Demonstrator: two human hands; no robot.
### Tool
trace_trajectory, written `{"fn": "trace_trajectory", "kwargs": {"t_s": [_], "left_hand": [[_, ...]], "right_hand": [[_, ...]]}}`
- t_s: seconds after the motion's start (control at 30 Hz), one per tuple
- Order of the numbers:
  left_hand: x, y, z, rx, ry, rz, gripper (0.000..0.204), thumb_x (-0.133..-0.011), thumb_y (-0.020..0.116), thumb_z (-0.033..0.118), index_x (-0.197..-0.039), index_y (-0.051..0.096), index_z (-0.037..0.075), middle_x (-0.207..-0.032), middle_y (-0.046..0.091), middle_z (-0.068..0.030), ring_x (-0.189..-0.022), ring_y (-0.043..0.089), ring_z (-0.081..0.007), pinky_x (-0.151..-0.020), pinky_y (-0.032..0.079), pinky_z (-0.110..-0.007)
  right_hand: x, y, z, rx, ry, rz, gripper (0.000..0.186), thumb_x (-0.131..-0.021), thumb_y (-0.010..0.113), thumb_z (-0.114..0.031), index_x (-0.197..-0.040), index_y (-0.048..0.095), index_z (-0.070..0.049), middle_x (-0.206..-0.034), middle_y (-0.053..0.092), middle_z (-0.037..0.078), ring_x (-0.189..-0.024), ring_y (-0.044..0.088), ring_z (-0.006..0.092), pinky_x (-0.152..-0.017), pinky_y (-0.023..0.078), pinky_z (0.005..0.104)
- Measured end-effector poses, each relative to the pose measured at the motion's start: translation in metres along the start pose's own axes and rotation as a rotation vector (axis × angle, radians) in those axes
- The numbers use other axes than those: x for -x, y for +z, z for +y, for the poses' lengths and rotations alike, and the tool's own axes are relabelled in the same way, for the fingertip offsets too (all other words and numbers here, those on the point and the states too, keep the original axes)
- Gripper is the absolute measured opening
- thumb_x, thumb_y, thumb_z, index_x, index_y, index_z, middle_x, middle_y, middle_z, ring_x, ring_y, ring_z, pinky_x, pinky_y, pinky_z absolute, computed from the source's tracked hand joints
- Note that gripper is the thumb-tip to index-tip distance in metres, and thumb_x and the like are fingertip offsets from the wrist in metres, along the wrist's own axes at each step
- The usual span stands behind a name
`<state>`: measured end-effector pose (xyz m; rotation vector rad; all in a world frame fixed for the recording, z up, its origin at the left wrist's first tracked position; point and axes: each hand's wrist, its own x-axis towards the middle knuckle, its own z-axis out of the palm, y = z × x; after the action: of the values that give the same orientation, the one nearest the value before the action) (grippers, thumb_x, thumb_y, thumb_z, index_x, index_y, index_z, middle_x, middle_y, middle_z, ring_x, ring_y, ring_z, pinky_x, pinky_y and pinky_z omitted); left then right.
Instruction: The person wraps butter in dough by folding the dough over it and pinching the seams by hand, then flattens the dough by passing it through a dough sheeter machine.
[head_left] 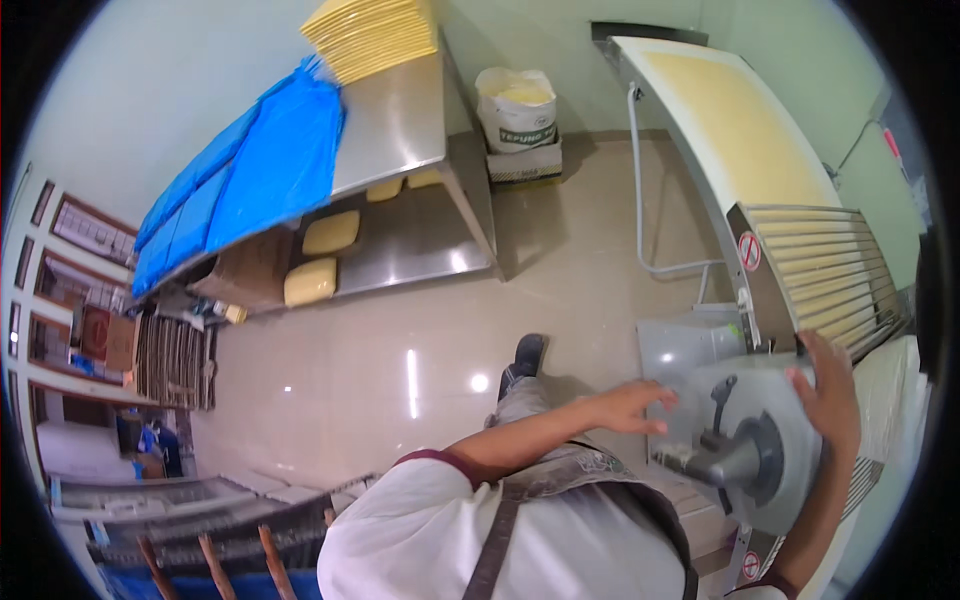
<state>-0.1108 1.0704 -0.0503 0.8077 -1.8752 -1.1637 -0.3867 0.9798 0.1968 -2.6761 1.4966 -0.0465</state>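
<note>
At the right stands a dough sheeter with a grey housing point(735, 375), a black lever point(721, 402) and a dark grey knob or hub point(762, 460). My left hand point(635, 408) hovers by the near left side of the housing. Its fingers are apart with nothing in them. Over the housing's far right edge, next to the barred guard point(830, 270), is my right hand point(828, 390), fingers spread; whether it touches the machine I cannot tell. Beyond the guard, a wide sheet of yellow dough point(745, 115) lies along the belt.
A steel table point(395, 140) holds blue plastic-covered stacks point(275, 150) and a pile of yellow sheets point(370, 40). Dough slabs point(330, 232) lie on its lower shelf. An open white sack point(517, 110) stands on a box. Racks point(200, 500) with wooden handles stand at lower left.
</note>
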Motion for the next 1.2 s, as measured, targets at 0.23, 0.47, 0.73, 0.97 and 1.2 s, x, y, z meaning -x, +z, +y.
{"fn": "trace_trajectory", "kwargs": {"t_s": [0.23, 0.47, 0.73, 0.97, 1.2], "left_hand": [[-0.039, -0.22, -0.091, -0.102, -0.43, 0.373, 0.035, -0.086, 0.069, 0.027, -0.111, 0.063, 0.002, -0.104, 0.067, -0.013, -0.099, 0.064, -0.0231, -0.086, 0.05, -0.035], [-0.181, -0.349, -0.14, -0.132, -0.28, 0.254, 0.025, -0.09, 0.061, 0.019, -0.107, 0.061, 0.0, -0.097, 0.066, -0.0086, -0.09, 0.062, -0.0169, -0.083, 0.049, -0.03], [-0.38, -0.321, -0.172, -0.237, -0.044, -0.116, 0.035, -0.09, 0.061, 0.022, -0.118, 0.057, 0.0, -0.117, 0.06, -0.015, -0.112, 0.056, -0.0275, -0.1, 0.04, -0.039], [-0.496, -0.282, -0.217, -0.754, 0.26, -0.455, 0.064, -0.091, 0.057, 0.033, -0.143, 0.035, 0.003, -0.148, 0.034, -0.0197, -0.139, 0.028, -0.0347, -0.114, 0.019, -0.048], [-0.586, -0.224, -0.248, -0.542, 0.414, -0.588, 0.07, -0.094, 0.053, 0.032, -0.148, 0.02, 0.0, -0.151, 0.025, -0.0246, -0.143, 0.021, -0.0345, -0.115, 0.014, -0.049]], "right_hand": [[-0.029, -0.021, -0.024, -0.08, 0.32, 0.048, 0.054, -0.074, 0.073, -0.018, -0.124, 0.055, -0.005, -0.126, 0.055, 0.018, -0.121, 0.047, 0.0384, -0.103, 0.034, 0.0471], [-0.048, 0.004, -0.07, 0.162, 0.915, 0.617, 0.036, -0.08, 0.065, -0.013, -0.114, 0.061, -0.005, -0.123, 0.059, 0.014, -0.117, 0.052, 0.0338, -0.101, 0.036, 0.0448], [-0.098, 0.041, -0.073, 0.72, 1.547, 1.064, 0.015, -0.082, 0.063, -0.007, -0.097, 0.067, -0.006, -0.099, 0.069, 0.007, -0.095, 0.064, 0.0265, -0.092, 0.042, 0.0376], [-0.106, 0.047, -0.058, 0.875, 1.715, 1.196, 0.009, -0.081, 0.065, -0.006, -0.09, 0.067, -0.005, -0.095, 0.069, 0.01, -0.091, 0.064, 0.0282, -0.087, 0.046, 0.0369], [-0.204, 0.057, -0.029, 0.939, 1.875, 1.242, 0.026, -0.079, 0.064, -0.003, -0.105, 0.062, -0.004, -0.113, 0.062, 0.016, -0.107, 0.057, 0.0328, -0.095, 0.041, 0.0408]]}}
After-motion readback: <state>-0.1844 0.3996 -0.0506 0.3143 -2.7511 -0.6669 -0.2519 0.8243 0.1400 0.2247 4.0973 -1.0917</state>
